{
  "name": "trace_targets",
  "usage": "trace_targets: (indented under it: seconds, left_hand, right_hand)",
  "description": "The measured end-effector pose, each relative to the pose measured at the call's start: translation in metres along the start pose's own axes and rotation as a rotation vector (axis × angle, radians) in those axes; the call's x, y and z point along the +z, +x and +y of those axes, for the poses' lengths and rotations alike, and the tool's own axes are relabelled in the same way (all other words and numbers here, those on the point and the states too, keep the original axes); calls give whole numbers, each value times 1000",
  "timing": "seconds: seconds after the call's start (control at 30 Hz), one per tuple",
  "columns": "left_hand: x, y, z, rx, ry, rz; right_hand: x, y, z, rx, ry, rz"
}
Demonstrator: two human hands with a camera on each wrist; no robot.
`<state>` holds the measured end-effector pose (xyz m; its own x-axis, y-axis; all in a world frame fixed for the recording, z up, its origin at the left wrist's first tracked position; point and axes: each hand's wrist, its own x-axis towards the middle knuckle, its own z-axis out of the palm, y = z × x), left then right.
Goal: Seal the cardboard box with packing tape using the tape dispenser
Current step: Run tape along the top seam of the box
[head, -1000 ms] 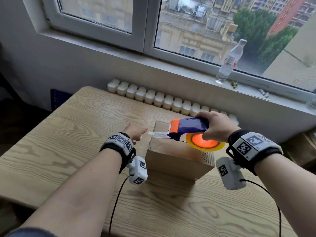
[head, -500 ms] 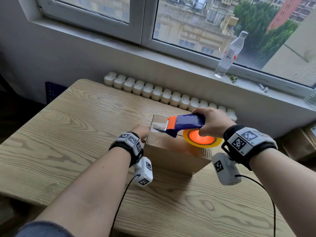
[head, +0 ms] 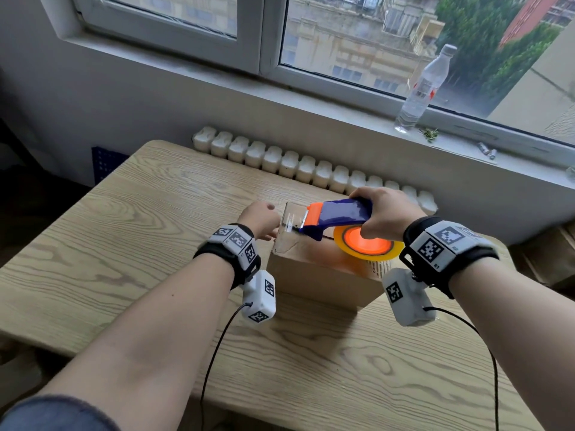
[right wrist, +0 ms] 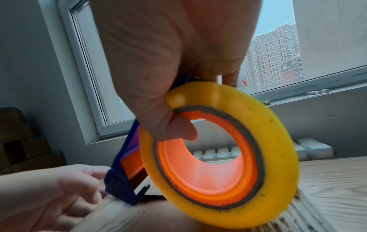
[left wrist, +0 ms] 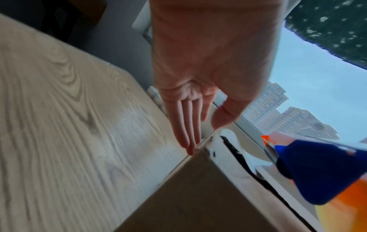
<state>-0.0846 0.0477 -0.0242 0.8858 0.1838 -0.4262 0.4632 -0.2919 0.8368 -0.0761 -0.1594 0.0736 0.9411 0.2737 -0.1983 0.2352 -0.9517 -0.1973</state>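
Your right hand [head: 384, 213] grips the tape dispenser [head: 339, 217] over the box [head: 323, 275]; your left hand [head: 259, 220], fingers straight, touches the box's left edge just beside it.

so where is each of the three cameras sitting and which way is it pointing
Head: on the head, looking forward and down at the brown cardboard box on the pale wooden table; both forearms show.
Left wrist: looks along the open left hand, fingertips at the box's end.
Right wrist: looks along the right hand gripping the blue and orange tape dispenser with its yellow tape roll.
All three share the dispenser and box.
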Motion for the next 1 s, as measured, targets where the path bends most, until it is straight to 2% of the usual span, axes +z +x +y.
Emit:
trace_targets:
  seconds: [0.07,0.13,0.2,0.3,0.47,0.83,1.0]
  left_hand:
    - [-2,-5,4,117,195,-149]
    - [-2,-10,9,245,516,-306]
    - [0,-11,12,315,822,-352]
    - [6,-6,12,356,1030,-336]
    - [12,-3,7,386,979,-318]
    - [13,-2,9,301,1105,-300]
    - [16,-3,3,306,1106,-279]
  right_hand:
    - [-1,-1,2,2,5,-2]
    - [-1,-1,3,2,4,6]
    - [-2,-3,4,1,-2,13]
    - [-3,-5,6,-5,-6,10]
    - [-5,-9,15,-3,22,2]
    - [-3,-11,20,-13,46,-28]
    - [-2,-11,16,-28,9,-42]
